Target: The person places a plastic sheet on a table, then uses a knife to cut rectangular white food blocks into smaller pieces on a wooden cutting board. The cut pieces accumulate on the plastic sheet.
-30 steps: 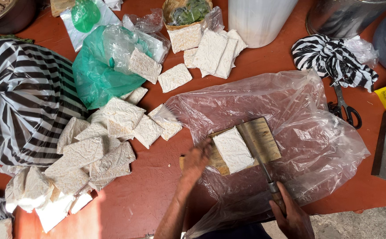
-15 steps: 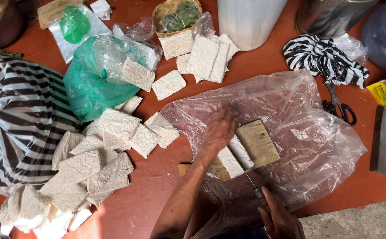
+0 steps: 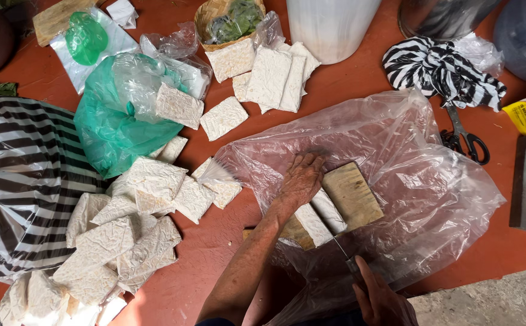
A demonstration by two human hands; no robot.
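Two slabs (image 3: 320,217) cut; left hand (image 3: 301,179) moved forward.

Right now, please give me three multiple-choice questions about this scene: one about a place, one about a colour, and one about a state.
1. Where do the scissors lie?
A. On the red floor, right of the clear plastic sheet
B. Inside the woven basket
C. On the striped bag

2. What colour is the crumpled bag beside the loose white blocks?
A. Yellow
B. Green
C. Blue

3. What is the left hand doing?
A. Lifting a block into the air
B. Holding the scissors
C. Pressing flat on a white block on the wooden board

Answers:
1 A: the scissors rest on the red floor just under the striped cloth, past the sheet's right edge.
2 B: the bag is plainly green.
3 C: the palm lies flat on the white block over the wooden board, while the right hand grips a knife.
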